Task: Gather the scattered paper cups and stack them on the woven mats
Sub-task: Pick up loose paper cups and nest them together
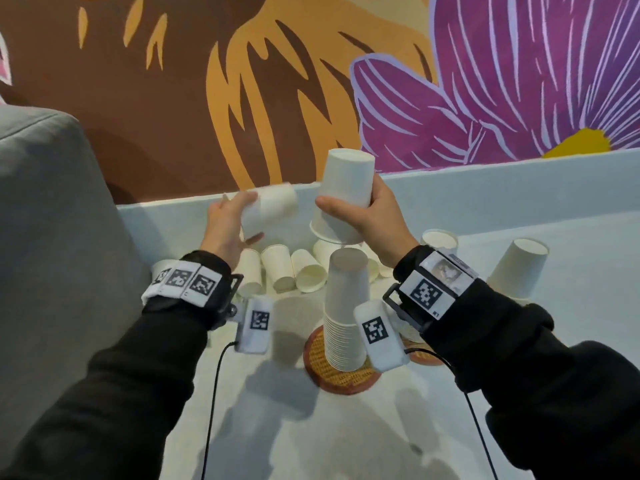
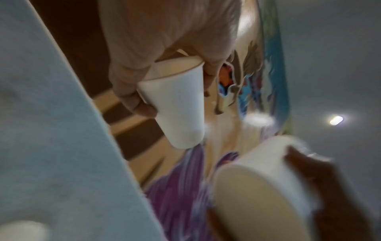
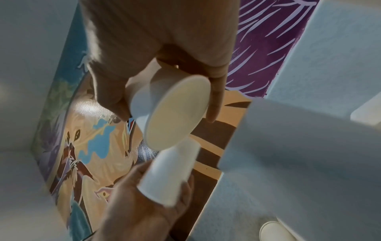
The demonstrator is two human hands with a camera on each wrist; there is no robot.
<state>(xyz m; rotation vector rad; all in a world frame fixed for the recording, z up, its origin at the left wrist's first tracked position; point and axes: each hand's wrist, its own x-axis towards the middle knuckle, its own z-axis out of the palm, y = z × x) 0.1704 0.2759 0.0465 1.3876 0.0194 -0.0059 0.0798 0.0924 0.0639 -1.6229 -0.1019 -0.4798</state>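
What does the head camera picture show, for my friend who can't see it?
Two hands each hold a white paper cup in the air: the right hand holds its cup upside down above a tall cup stack on a woven mat. More cups lie scattered behind.

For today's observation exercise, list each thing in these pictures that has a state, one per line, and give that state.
Left hand: grips a paper cup, tilted sideways.
Right hand: grips an upside-down cup.
Tall stack: upside down, standing on a woven mat.
Loose cups: lying on their sides behind the stack.
Single cup: upside down, right of the stack.
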